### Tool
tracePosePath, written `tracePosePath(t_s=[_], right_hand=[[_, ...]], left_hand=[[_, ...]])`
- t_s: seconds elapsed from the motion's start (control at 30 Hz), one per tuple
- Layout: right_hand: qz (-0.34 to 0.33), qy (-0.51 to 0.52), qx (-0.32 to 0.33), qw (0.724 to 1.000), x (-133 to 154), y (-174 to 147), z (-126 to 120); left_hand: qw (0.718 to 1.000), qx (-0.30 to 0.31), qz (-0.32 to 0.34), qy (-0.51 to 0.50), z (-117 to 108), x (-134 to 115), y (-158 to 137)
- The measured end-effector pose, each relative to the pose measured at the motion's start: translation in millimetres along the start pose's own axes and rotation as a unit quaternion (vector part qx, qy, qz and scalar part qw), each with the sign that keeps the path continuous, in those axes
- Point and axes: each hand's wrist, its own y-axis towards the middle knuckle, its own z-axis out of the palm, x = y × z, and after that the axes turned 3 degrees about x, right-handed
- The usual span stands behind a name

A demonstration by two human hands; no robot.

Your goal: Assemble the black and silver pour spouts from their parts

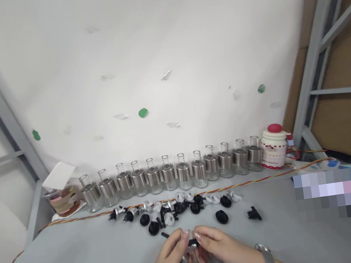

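My left hand (169,257) and my right hand (222,246) meet low in the middle, thumbs and forefingers pinching a small black and silver bottle-top piece (193,243). Its lower part is partly hidden by my fingers. Just beyond the hands lies a loose pile of black caps (153,227), white translucent plastic pieces (169,218) and small black sticks. A black stick (165,235) lies beside my left hand. Two assembled-looking black and silver tops (129,216) rest at the pile's left end.
Several glass bottles (153,177) with metal sleeves stand in a row along the wall. A cream jar with a red lid (274,148) ends the row; a labelled cup (64,201) stands left. A twisted red-yellow wire (254,180) crosses the grey table (82,257). Shelf posts flank both sides.
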Motion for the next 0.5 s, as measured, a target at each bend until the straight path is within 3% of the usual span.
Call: tracePosePath(t_s=[0.13, 0.37, 0.5], right_hand=[[0.006, 0.008, 0.007, 1.000, 7.9, -3.3, 2.8], [0.012, 0.034, 0.054, 0.998, 9.4, -6.0, 3.6], [0.003, 0.041, 0.071, 0.997, 8.8, -7.7, 5.5]], left_hand=[[0.999, 0.009, 0.030, 0.019, -0.9, 0.7, 0.6], [0.999, 0.026, 0.001, 0.039, -6.0, 0.5, -3.7], [0.999, 0.032, 0.019, 0.036, -4.5, -3.4, -7.0]])
